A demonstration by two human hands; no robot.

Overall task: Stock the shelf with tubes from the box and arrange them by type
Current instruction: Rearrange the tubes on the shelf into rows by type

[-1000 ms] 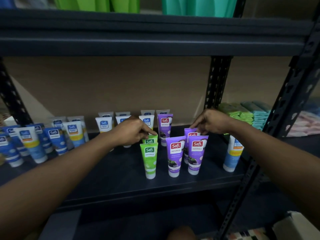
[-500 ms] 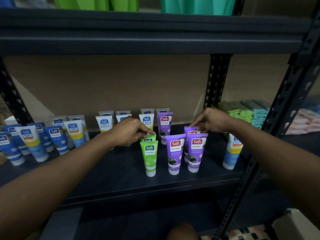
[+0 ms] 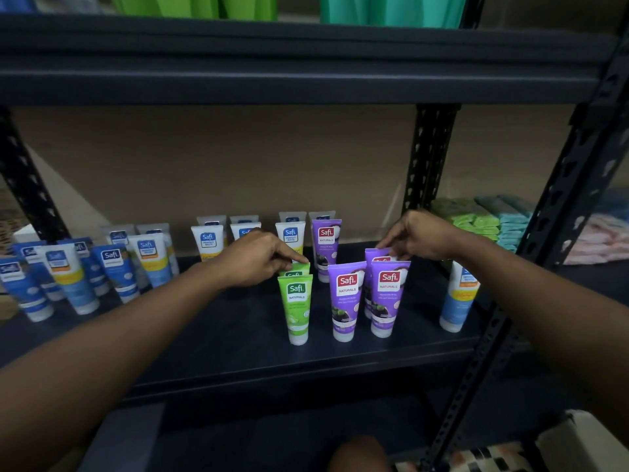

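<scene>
While the arranging step seems to be going on, the left hand (image 3: pixel 255 260) is pinching the rear green tube (image 3: pixel 301 269) on the shelf (image 3: pixel 211 335), and the right hand (image 3: pixel 418 236), at 3 o'clock, is pinching the rear purple tube (image 3: pixel 373 257); next, each is probably needing straightening behind its row-mate.

view tipped down, left hand (image 3: pixel 255 262) slightly lower

Green packets (image 3: pixel 466 220) and teal packets (image 3: pixel 510 222) lie stacked beside pink packs (image 3: pixel 600 240).
</scene>
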